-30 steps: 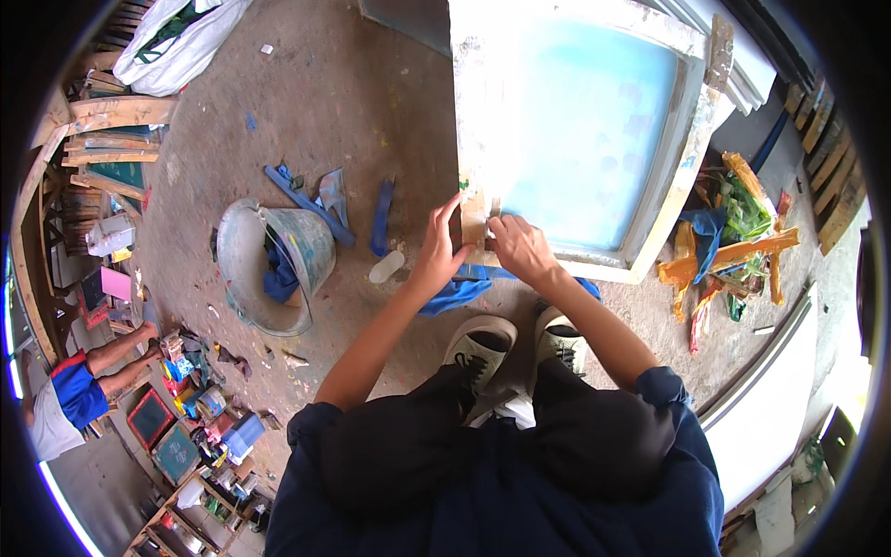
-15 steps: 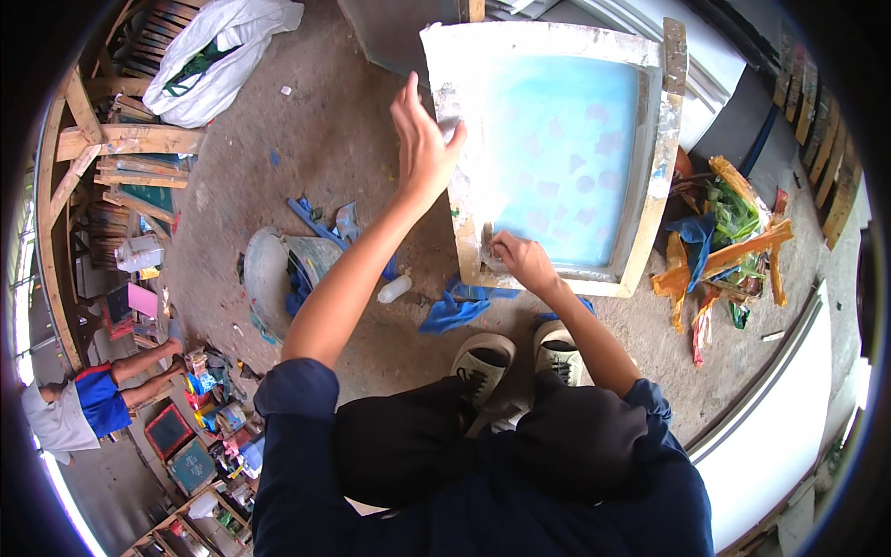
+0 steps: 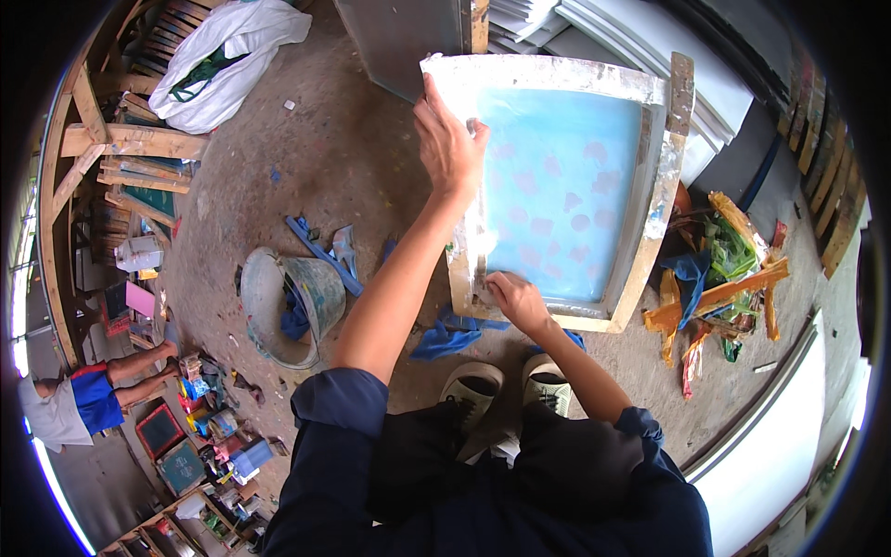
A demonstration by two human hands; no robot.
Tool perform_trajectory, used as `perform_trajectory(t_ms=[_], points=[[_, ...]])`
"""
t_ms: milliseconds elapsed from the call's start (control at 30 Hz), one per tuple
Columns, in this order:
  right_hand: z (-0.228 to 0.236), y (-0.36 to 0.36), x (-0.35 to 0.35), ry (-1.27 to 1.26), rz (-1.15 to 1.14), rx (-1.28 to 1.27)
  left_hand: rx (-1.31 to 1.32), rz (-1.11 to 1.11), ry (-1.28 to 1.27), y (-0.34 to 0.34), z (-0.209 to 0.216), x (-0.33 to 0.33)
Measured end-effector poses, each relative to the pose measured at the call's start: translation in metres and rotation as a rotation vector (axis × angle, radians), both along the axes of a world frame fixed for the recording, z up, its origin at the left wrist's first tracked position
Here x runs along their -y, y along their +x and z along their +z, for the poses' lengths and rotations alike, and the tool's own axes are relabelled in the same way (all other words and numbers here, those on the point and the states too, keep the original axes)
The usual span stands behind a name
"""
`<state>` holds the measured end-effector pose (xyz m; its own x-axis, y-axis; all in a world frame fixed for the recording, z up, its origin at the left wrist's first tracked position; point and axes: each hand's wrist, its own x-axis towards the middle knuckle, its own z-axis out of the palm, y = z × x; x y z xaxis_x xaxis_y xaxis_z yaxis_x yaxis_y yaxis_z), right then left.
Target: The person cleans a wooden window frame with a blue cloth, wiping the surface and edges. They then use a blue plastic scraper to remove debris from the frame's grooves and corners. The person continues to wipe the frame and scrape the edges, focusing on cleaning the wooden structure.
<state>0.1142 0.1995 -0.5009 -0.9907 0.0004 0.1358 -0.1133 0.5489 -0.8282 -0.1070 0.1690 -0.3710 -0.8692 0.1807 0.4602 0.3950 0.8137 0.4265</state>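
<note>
A wooden screen-printing frame with whitish, paint-stained rails stands tilted before me. Its light-blue mesh carries a scatter of faint pinkish shapes. My left hand grips the left rail near the upper corner, thumb over the front and fingers along the outer edge. Down at the lower left inside corner, my right hand is closed, its knuckles against the rail and mesh edge. Whatever it pinches is too small or too hidden to make out.
A paint-stained bucket lies tipped on the floor, and blue rags lie near my shoes. Right of the frame sits a heap of coloured scraps. White panels lean behind. Someone's bare legs show at far left.
My left hand has closed round the left rail, where its fingers stuck out beside it before. The view has shifted, so the frame sits lower. My left forearm now covers the small white bottle.
</note>
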Motion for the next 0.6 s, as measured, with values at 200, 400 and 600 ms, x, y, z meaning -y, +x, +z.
perform_trajectory(t_ms=[200, 400, 600], points=[[0.003, -0.001, -0.002, 0.024, 0.022, -0.033, 0.072, 0.026, -0.011, -0.005, -0.002, 0.0], [0.005, 0.002, -0.002, -0.01, 0.041, -0.022, -0.23, -0.061, -0.057, -0.005, -0.006, 0.008], [0.007, 0.003, -0.007, -0.035, 0.052, -0.005, -0.33, -0.136, -0.261, -0.013, 0.014, 0.011]])
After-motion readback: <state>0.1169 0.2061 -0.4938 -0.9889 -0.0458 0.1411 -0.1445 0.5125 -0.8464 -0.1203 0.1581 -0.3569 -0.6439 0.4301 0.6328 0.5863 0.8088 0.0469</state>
